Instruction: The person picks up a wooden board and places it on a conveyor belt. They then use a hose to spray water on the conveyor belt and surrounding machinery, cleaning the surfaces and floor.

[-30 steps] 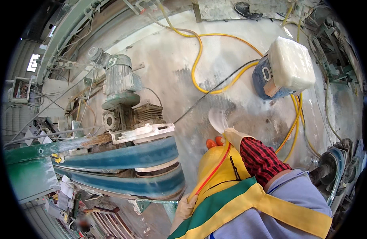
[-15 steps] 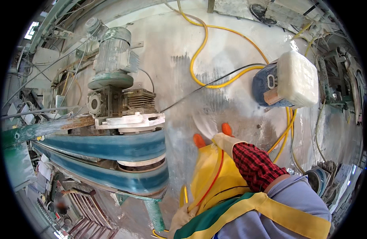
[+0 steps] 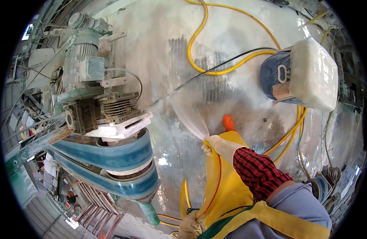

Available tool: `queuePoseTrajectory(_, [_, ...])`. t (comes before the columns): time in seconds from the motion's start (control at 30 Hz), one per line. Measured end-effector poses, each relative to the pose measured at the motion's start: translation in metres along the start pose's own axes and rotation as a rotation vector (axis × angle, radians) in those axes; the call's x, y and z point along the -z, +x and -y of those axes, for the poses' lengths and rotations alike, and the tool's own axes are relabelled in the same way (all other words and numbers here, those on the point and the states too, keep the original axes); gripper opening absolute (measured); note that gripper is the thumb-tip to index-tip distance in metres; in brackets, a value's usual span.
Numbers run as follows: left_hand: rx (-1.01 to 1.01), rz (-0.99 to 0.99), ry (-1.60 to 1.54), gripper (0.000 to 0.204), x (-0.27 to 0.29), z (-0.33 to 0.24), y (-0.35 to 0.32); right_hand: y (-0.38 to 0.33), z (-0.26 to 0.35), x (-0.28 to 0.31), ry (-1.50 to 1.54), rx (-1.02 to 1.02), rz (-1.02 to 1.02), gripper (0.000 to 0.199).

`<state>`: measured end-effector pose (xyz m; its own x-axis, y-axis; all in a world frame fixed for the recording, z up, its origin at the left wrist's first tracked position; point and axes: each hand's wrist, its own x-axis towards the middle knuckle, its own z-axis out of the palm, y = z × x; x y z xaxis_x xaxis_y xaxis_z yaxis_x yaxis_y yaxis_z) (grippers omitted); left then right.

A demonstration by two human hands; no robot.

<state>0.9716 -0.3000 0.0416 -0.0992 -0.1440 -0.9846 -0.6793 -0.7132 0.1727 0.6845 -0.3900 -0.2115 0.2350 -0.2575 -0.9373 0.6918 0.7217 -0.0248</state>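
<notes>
My right hand [image 3: 222, 146], in a cream glove below a red-and-black checked sleeve, is closed around the front end of a yellow hose [image 3: 217, 183] with a red stripe. Water [image 3: 190, 122] sprays from that end toward the far left and fans over the wet floor. Lower down, near the bottom edge, my left hand [image 3: 188, 225] wears a similar glove and is wrapped round the same hose; its fingers are partly hidden. Behind the hose hangs my yellow apron [image 3: 235, 187]. One orange boot tip [image 3: 229, 122] shows beyond my right hand.
At left stands a belt machine with blue belts [image 3: 107, 155] and a dusty motor [image 3: 82, 59]. A blue container with a white plastic jug [image 3: 314, 75] on it is at right. Yellow hose [image 3: 207, 40] and a black cable [image 3: 227, 61] cross the wet floor [image 3: 159, 59].
The view has shifted, with the machine now farther left and the container farther right. The water spray now reaches farther left and looks broader. Only one boot tip shows instead of two.
</notes>
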Motion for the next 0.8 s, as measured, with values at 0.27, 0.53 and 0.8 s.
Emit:
queuePoseTrajectory(0.27, [0.183,0.372,-0.228,0.044,0.019,0.044,0.040,0.063,-0.063,0.047,-0.174,-0.024,-0.011,0.041])
queuePoseTrajectory(0.53, [0.090,0.172,-0.374,0.043,-0.001,0.101,0.063,0.084,-0.049,0.010,-0.271,0.023,0.208,0.051])
queuePoseTrajectory(0.8, [-0.027,0.104,-0.113,0.043,-0.003,0.197,0.118,0.094,0.001,-0.011,-0.473,-0.065,-0.021,0.051])
